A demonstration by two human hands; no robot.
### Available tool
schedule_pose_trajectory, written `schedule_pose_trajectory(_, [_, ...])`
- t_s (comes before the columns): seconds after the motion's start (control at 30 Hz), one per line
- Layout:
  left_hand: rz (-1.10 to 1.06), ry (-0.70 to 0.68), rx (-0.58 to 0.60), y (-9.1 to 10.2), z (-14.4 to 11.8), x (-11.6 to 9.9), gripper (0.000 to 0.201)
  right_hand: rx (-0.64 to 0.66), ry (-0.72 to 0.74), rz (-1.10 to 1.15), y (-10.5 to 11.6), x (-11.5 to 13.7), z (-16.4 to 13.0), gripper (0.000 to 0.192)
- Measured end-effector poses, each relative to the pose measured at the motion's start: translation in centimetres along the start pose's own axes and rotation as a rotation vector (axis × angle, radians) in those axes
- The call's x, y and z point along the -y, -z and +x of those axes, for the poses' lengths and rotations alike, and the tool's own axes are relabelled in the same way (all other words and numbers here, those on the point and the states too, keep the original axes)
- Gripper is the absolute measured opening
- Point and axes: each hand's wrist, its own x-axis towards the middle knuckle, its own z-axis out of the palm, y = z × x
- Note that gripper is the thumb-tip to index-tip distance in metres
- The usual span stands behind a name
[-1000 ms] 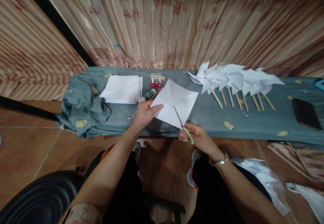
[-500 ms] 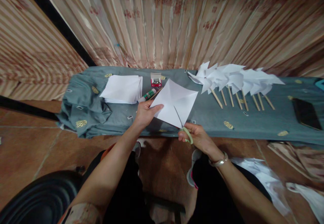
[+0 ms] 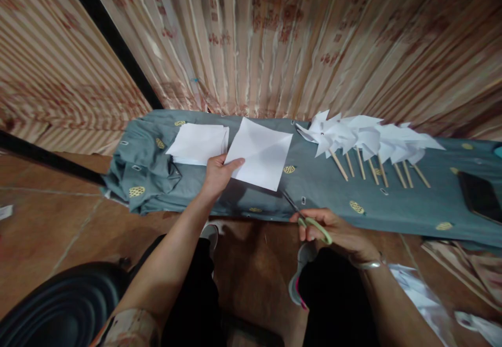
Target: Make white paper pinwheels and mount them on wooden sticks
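A white square sheet of paper is pinched at its left corner by my left hand, thumb on top. My right hand grips the pale green handles of a pair of scissors. Their blades point up and left, just below and apart from the sheet's lower right corner. A stack of white paper lies left of the held sheet. On the right, a row of white paper pinwheels with wooden sticks overlaps along the back of the cloth.
A grey-green cloth with yellow patterns covers the narrow bench. A black phone lies at its right end. Behind hangs a striped curtain. Below are a black round stool and a plastic bag with white paper on the floor.
The scissors have come out of the cut in the sheet and moved down and right with my right hand. The sheet has shifted left and turned, now hiding the red box and glue stick.
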Motion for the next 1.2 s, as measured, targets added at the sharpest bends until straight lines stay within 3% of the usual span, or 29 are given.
schedule_pose_trajectory(0.13, [0.056,0.032,0.048,0.0,-0.1,0.5,0.031,-0.156,0.127,0.022,2.0,0.2,-0.6,0.058])
schedule_pose_trajectory(0.27, [0.149,0.137,0.201,-0.6,-0.8,1.3,0.032,-0.676,0.336,0.086,3.4,0.6,0.8,0.055])
schedule_pose_trajectory(0.33, [0.191,0.193,0.291,-1.0,-1.3,1.8,0.032,-0.808,0.400,0.054,3.8,0.8,1.5,0.052])
schedule_pose_trajectory(0.4, [0.223,0.215,0.368,-1.5,-1.7,2.2,0.030,-0.821,0.418,-0.006,3.9,1.1,1.8,0.050])
schedule_pose_trajectory(0.57, [0.261,0.250,0.480,-2.0,-2.3,2.8,0.027,-0.638,0.319,-0.059,3.5,1.6,1.4,0.051])
schedule_pose_trajectory(0.77, [0.217,0.274,0.469,-2.0,-2.4,2.3,0.037,-0.604,0.292,-0.087,3.3,1.2,1.3,0.046])
schedule_pose_trajectory(0.97, [-0.252,0.268,0.284,-3.0,-2.1,1.4,0.060,-0.799,0.418,-0.096,3.3,1.1,2.4,0.046])
schedule_pose_trajectory(1.07, [-0.378,0.318,0.312,-3.8,-2.8,1.8,0.058,-0.906,0.457,-0.095,2.8,1.2,3.4,0.048])
schedule_pose_trajectory(1.2, [-0.355,0.332,0.371,-5.5,-4.4,2.9,0.057,-0.999,0.485,-0.158,1.6,1.4,4.8,0.044])
